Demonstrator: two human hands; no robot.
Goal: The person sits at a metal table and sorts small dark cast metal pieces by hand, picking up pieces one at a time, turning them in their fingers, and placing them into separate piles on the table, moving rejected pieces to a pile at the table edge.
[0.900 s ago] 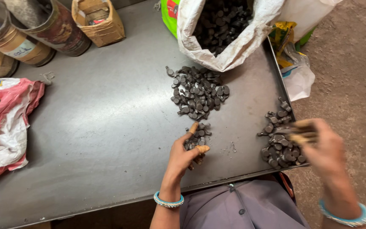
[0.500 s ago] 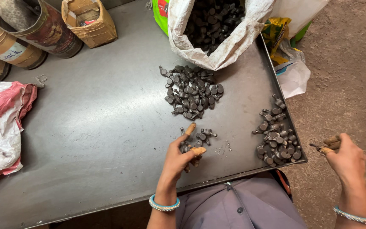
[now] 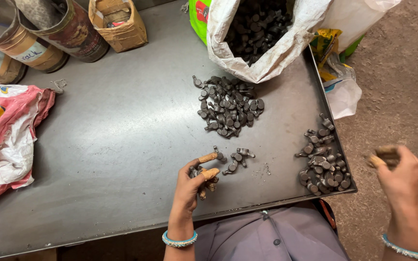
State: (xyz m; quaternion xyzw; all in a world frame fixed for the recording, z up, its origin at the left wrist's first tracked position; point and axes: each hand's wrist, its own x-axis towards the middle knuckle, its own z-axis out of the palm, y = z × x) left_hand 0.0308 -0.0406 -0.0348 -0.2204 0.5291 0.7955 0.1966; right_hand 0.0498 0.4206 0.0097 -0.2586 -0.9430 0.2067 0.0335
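Note:
My left hand [image 3: 192, 182] rests on the grey metal table [image 3: 112, 145] near its front edge, fingers curled around a few small dark metal parts. A few loose parts [image 3: 235, 158] lie just right of it. A larger pile of the same parts [image 3: 228, 106] sits further back, below an open white sack [image 3: 262, 43] full of them. Another pile [image 3: 322, 162] lies at the table's right edge. My right hand [image 3: 396, 176] is off the table to the right, over the floor, closed on a dark part; it is blurred.
Cardboard tubes [image 3: 30, 36] and a brown paper bag [image 3: 118, 21] stand at the back left. A pink and white sack [image 3: 6, 130] lies at the left edge. Plastic bags [image 3: 337, 77] hang beside the table's right side above a brown floor [image 3: 402, 87].
My right hand has swung from the right pile out past the table's edge, carrying a part. My left hand has stayed by the loose parts, fingers curling in.

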